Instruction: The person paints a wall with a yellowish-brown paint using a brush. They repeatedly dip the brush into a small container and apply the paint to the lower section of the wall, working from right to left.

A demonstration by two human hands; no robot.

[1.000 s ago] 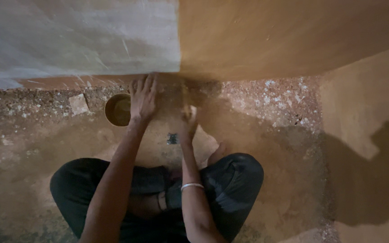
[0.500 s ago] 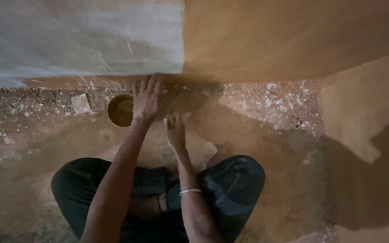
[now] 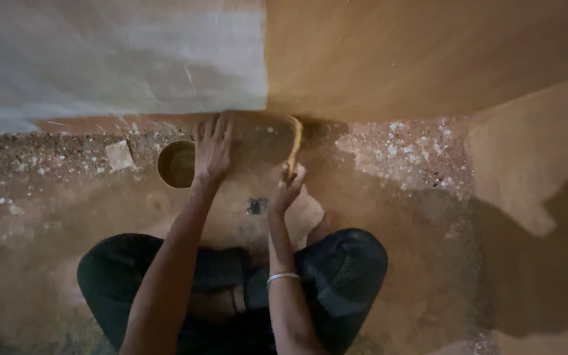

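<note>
The left hand (image 3: pixel 213 150) lay spread, flat on the floor (image 3: pixel 402 197) beside the bowl (image 3: pixel 175 164); the right hand (image 3: pixel 288 187) pinched a brush (image 3: pixel 294 141) at the wall (image 3: pixel 396 59); half stayed white.

1. The floor (image 3: pixel 428 217) is brown and wet with mud, with white specks near the wall.
2. A small round bowl (image 3: pixel 176 164) sits on the floor.
3. A flat pale stone (image 3: pixel 119 155) lies just left of the bowl.
4. A small dark spot (image 3: pixel 256 206) marks the floor.
</note>
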